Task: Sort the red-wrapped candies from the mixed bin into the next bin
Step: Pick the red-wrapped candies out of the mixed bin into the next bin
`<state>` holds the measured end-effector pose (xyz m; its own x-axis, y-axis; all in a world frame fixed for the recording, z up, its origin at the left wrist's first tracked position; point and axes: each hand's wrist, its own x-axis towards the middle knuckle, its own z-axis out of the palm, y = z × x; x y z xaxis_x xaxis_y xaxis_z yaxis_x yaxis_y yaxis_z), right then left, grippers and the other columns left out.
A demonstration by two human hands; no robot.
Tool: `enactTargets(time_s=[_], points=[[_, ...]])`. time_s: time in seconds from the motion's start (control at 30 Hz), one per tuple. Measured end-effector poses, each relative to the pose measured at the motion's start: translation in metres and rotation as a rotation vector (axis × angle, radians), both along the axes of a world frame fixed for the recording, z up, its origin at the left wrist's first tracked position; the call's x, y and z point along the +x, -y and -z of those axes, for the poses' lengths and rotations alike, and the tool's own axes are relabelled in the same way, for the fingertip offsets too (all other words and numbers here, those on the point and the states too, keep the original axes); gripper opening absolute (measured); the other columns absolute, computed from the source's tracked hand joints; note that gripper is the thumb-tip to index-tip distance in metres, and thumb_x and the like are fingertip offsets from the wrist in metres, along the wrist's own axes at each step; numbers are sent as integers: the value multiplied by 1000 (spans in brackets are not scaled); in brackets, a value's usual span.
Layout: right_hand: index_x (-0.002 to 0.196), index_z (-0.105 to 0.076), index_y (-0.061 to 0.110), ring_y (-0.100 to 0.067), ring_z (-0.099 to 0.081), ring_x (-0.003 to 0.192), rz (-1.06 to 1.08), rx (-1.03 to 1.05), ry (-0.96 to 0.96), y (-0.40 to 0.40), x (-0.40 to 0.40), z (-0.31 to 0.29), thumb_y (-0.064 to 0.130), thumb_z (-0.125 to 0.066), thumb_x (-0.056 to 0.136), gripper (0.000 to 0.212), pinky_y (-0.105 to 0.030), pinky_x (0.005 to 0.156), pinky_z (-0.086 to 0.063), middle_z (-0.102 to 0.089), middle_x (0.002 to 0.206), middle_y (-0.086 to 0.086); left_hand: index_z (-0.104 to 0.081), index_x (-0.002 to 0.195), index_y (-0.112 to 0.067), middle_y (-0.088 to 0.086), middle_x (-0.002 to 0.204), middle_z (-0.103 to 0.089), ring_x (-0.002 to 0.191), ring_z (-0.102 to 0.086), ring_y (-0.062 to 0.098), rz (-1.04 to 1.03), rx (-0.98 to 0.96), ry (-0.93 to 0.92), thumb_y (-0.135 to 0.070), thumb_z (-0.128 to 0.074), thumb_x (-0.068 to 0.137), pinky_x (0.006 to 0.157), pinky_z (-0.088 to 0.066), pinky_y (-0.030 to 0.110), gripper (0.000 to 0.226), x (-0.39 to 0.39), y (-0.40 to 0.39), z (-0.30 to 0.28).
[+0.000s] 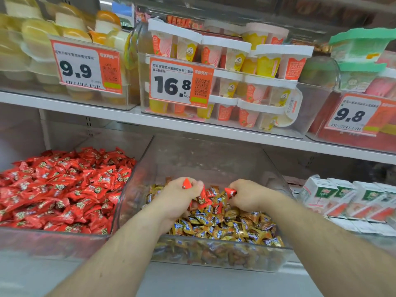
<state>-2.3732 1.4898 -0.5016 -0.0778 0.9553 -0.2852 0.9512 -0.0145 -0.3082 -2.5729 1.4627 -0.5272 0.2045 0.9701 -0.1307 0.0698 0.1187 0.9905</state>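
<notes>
Two clear plastic bins are seen side by side on the lower shelf. The mixed bin (pixel 214 159) in the middle is filled mostly with gold-and-blue wrapped candies (pixel 225 226), among which a few red-wrapped candies (pixel 205 199) are scattered near the back of the heap. The next bin (pixel 53 236), touching it on the left, is packed with a deep layer of red candies (pixel 60 189) of the same wrapper. Both hands are reached into the mixed bin, a little apart from each other. The left hand (pixel 182 196) is curled into a fist around several red pieces, one of which is seen poking out at the top of the knuckles and another hanging below the fingers. The right hand (pixel 246 195) is curled as well, and a single red piece is pinched at its fingertips, just above the heap. To the right of the mixed bin, white-and-green cartons (pixel 347 198) are stacked in rows. On the upper shelf (pixel 107 115), three clear tubs are lined up: yellow and orange jelly cups (pixel 36 33) are held in the left one behind a 9.9 price tag (pixel 85 65), white-lidded pudding cups (pixel 235 61) in orange and yellow in the middle one behind a 16.8 price tag (pixel 180 84), and green-lidded cups (pixel 362 46) in the right one behind a 9.8 price tag (pixel 355 114).
</notes>
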Motion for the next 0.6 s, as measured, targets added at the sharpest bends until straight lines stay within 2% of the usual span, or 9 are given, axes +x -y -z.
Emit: enactTargets(time_s=[0.17,0.27,0.33,0.43,0.5,0.6], points=[[79,-57,17,-18,-54,71,-8,2,69,-20,-25,14,35,-68,89,23,-29,62,-42,-58,78,1,-59,87,-15,1,62,-56,54,-49,11,3,-9,105,-29,-56,98,45,-36,23,18,-5,2,-10],[89,-59,16,-19,-57,76,-78,-67,206,-22,-35,26,30,-72,84,20,-27,67,-45,-60,81,1,-59,87,-14,4,61,-56,51,-47,12,-18,-16,106,-29,-57,98,44,-35,23,19,-5,3,-12],[83,-56,19,-15,-57,66,-81,-73,191,-21,-36,29,22,-72,81,17,-25,62,-45,-59,73,4,-59,88,-14,9,72,-59,52,-47,12,-37,-10,106,-29,-56,98,44,-36,23,18,-6,2,-15],[69,-60,17,-14,-56,56,23,-8,-8,-17,-32,20,15,-75,75,16,-25,55,-45,-61,64,2,-59,87,-14,12,78,-60,52,-48,11,-55,21,131,-28,-55,98,44,-36,23,18,-12,6,-23],[62,-54,16,-14,-50,50,90,57,-187,-10,-31,9,13,-74,75,24,-24,51,-40,-55,58,1,-58,87,-14,11,75,-58,53,-47,12,-79,45,142,-27,-56,98,44,-36,23,18,-20,10,-29],[65,-48,15,-13,-39,50,144,109,-429,7,-37,-9,10,-72,80,29,-25,51,-32,-46,59,-1,-58,84,-13,11,75,-56,50,-47,12,-122,92,172,-25,-56,97,44,-35,23,18,-37,20,-41]])
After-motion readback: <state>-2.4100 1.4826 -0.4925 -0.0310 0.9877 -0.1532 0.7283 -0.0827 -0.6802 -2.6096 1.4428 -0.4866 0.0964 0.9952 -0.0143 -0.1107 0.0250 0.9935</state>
